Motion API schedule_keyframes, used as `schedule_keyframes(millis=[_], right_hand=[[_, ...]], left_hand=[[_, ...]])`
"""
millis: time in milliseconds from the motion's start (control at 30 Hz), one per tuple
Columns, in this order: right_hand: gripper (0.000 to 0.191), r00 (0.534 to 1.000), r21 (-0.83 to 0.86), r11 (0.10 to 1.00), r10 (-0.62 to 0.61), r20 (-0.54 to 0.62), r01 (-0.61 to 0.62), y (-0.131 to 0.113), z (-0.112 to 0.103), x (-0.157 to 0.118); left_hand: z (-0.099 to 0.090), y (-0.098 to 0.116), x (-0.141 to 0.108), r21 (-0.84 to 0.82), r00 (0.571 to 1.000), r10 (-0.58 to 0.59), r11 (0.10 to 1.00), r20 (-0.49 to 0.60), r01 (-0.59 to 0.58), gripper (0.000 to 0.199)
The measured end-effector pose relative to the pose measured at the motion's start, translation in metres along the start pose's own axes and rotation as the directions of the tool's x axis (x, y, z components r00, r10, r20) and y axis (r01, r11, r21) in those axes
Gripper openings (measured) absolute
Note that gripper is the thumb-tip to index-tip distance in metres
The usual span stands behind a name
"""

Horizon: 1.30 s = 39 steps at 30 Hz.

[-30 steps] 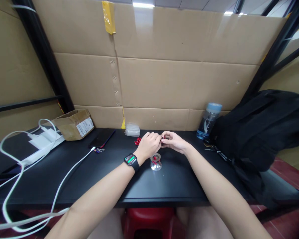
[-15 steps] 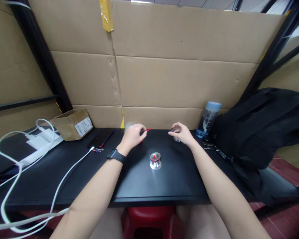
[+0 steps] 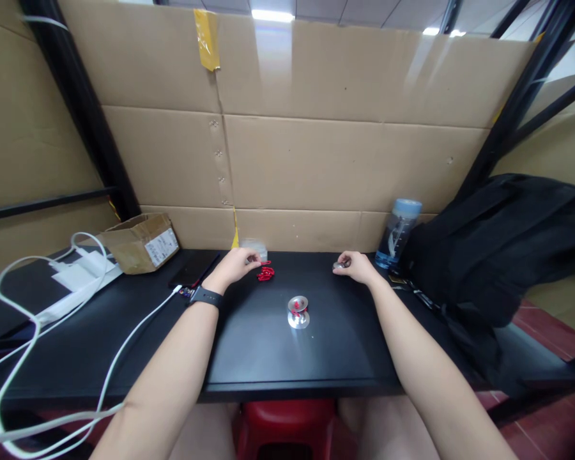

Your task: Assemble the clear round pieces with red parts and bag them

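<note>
A silvery spool (image 3: 298,312) with bits of red between its discs stands on the black table (image 3: 268,358), nearer to me than both hands. My left hand (image 3: 239,264) pinches the end of a thin red piece (image 3: 265,262). Just below those fingertips lies a small heap of red pieces (image 3: 266,274). A clear container (image 3: 255,248) is behind my left hand, partly covered by it. Farther right, my right hand (image 3: 356,266) has its thumb and fingers closed on a small silvery disc (image 3: 338,266), low at the tabletop.
A blue-lidded bottle (image 3: 397,233) and a black backpack (image 3: 498,249) stand at the right. On the left are an open cardboard box (image 3: 138,243), a phone (image 3: 194,268), and a white power strip (image 3: 81,291) with cables. A cardboard wall (image 3: 316,160) closes the back.
My left hand has moved left and lower, uncovering the red heap and more of the clear container. My right hand has lowered slightly with its fingers closed. The view has tilted up a little.
</note>
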State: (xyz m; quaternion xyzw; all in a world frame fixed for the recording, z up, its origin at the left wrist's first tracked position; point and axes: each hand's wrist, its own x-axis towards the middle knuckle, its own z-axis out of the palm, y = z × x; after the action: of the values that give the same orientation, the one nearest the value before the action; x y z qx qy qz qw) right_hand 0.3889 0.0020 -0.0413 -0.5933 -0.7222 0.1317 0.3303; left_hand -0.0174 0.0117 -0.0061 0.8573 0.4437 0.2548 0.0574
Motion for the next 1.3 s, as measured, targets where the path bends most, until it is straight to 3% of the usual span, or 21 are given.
schedule_keyframes(millis=[200,333,467,733,900,1000,1067,1133,1267,1300], right_hand=[[0.03,1.0,0.001,1.0,0.027,-0.008,-0.027,0.012,0.0,0.001],[0.029,0.999,0.025,0.999,0.021,0.027,-0.022,0.016,0.0,0.001],[0.028,0.999,0.032,0.999,-0.007,0.042,0.006,0.016,0.0,0.001],[0.025,0.998,0.021,0.999,-0.03,0.047,0.029,0.008,0.003,0.0],[0.019,0.997,0.048,0.999,-0.011,0.075,0.007,0.006,0.003,-0.002],[0.022,0.996,0.034,0.999,-0.008,0.093,0.004,0.008,0.004,-0.001],[0.03,0.996,0.017,1.0,0.003,0.093,-0.004,0.009,0.005,0.001],[0.04,0.995,0.011,1.0,0.012,0.101,-0.013,0.009,0.006,0.002],[0.051,0.983,0.038,0.999,-0.018,0.184,0.012,0.002,0.008,0.001],[0.053,0.98,0.033,0.999,-0.033,0.195,0.027,-0.001,0.007,0.001]], left_hand=[[-0.02,-0.014,-0.009,0.017,0.997,-0.073,0.997,0.023,0.072,0.026],[-0.032,-0.018,-0.016,-0.089,0.98,-0.047,0.994,0.192,0.065,0.026],[-0.026,-0.009,-0.015,-0.147,0.951,0.001,0.988,0.311,0.047,0.025],[0.0,-0.007,-0.006,-0.02,0.976,-0.057,0.998,0.21,0.063,0.013],[-0.006,-0.006,-0.008,0.0,0.957,-0.138,0.99,0.254,0.143,0.015],[-0.017,0.008,-0.011,-0.07,0.9,-0.125,0.983,0.418,0.169,0.02],[-0.02,0.028,-0.013,-0.202,0.813,0.021,0.972,0.582,0.12,0.024],[-0.016,0.053,-0.013,-0.334,0.776,0.191,0.942,0.601,0.026,0.026],[0.009,0.097,-0.011,-0.335,0.878,0.316,0.922,0.361,-0.194,0.019],[0.016,0.103,-0.011,-0.326,0.878,0.343,0.916,0.335,-0.233,0.017]])
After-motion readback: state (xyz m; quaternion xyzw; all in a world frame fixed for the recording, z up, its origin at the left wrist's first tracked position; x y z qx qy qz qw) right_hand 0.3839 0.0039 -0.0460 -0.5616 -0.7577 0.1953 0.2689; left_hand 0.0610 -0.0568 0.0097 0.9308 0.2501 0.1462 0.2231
